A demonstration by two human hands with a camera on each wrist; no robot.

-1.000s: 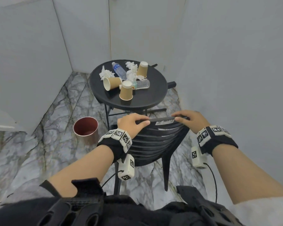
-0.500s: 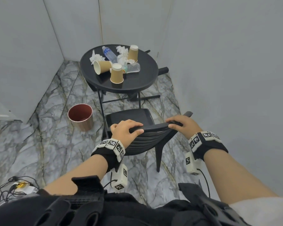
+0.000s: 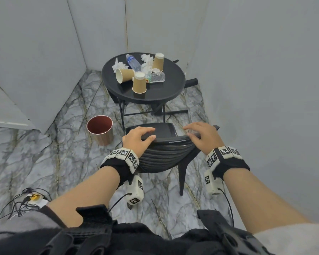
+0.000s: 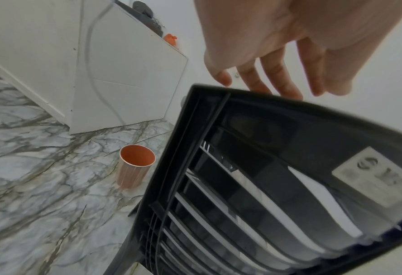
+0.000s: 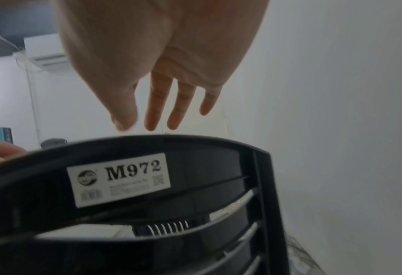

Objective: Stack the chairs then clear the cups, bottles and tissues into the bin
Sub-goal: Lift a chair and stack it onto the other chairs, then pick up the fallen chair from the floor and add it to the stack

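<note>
A black chair (image 3: 162, 144) stands on the marble floor (image 3: 44, 162) just in front of the person, its slatted back nearest them and its seat facing away toward the table (image 3: 166, 92). The back's top rail runs left to right. A white label (image 5: 119, 179) reading M972 is stuck on the near side of that rail.

The left hand (image 3: 138, 138) sits on the left end of the rail. In the head view the thumb lies along the near edge and the fingers reach over the top. In the left wrist view the fingers (image 4: 275, 74) are nearly straight, their tips at the rail, not wrapped round it. The right hand (image 3: 203, 137) is above the right end, fingers (image 5: 157, 104) spread and straight with a clear gap to the rail, holding nothing.

Beyond the chair, the round black table stands in the far corner, close to the grey wall (image 3: 265, 89) on the right. On it lie three paper cups: one on its side (image 3: 124, 75) with its mouth to the left, one upside down at the near edge of the clutter (image 3: 139, 82), one upside down farther back (image 3: 158, 62). Two plastic bottles lie flat, one with a blue label (image 3: 133, 62), one clear (image 3: 156, 78), among crumpled tissues (image 3: 147, 60). A copper bin (image 3: 100, 129) stands upright and open on the floor, left of the chair. Cables and a power strip (image 3: 31, 198) lie on the floor at the near left.
</note>
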